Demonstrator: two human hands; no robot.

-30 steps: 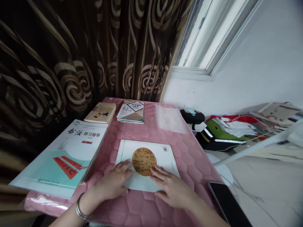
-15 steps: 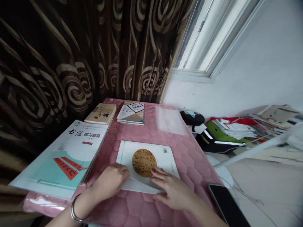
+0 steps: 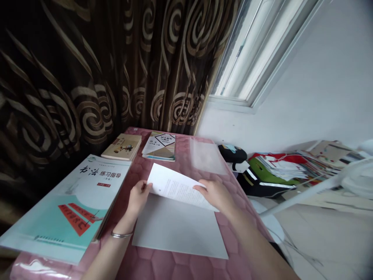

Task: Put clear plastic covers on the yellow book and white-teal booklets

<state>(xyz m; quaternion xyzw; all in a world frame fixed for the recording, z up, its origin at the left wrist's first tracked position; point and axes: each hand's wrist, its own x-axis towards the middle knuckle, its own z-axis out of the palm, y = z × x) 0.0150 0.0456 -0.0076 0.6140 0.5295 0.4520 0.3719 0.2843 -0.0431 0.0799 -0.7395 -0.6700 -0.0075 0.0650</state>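
In front of me is a thin booklet [image 3: 182, 194], with a printed white page tilted up at the far side. A blank pale sheet [image 3: 179, 229] lies flat on the table on my side of it; whether it is the booklet's inner cover is unclear. My left hand [image 3: 138, 197] pinches the page's left edge, and a silver bracelet [image 3: 121, 235] circles that wrist. My right hand [image 3: 215, 194] grips the right edge, thumb on the printed face, other fingers hidden behind. To the left lies a stack topped by a teal-and-white calligraphy workbook [image 3: 72, 202].
Farther back on the pink quilted table cover [image 3: 151, 264] are a tan book [image 3: 122, 147] and a grey-and-white book [image 3: 159, 146]. A clear plastic sheet [image 3: 206, 153] lies right of them. Beyond the right edge are a lamp [image 3: 309, 186], bags and piled papers [image 3: 279, 167].
The booklet's back cover with its brown circle was face up; now a printed inner page and a blank sheet show. Both hands moved forward and closed on the page's edges.
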